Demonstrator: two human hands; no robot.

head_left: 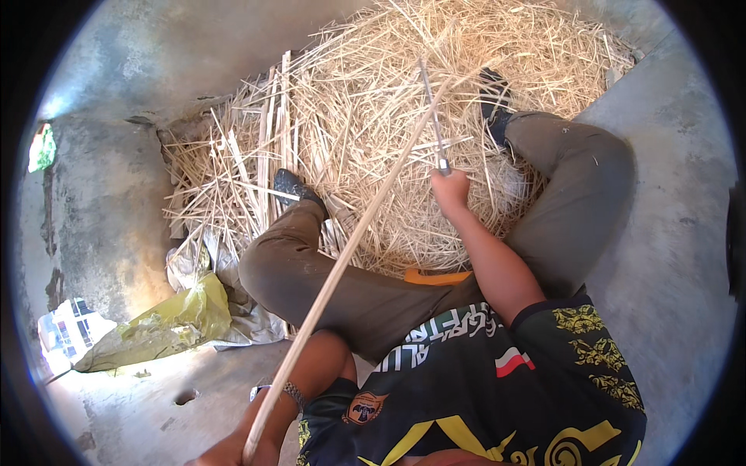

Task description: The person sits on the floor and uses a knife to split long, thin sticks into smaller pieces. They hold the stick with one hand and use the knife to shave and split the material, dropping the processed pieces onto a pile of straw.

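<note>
A long pale strip of wood or bamboo [342,268] slants across my lap, from the lower left up to the pile of shavings. My left hand [233,449] grips its near end at the lower edge, where the fingers are partly cut off. In front of me my right hand [451,191] is closed round the handle of a knife [435,116]. The narrow blade points away from me and crosses just beside the strip's far end; whether they touch I cannot tell.
Pale shavings [388,186] heap up between and beyond my legs, with longer split strips [273,128] at their left. A yellow plastic sack [179,314] lies by the left wall. Something orange [435,276] shows under my legs. Concrete walls [179,54] enclose the spot.
</note>
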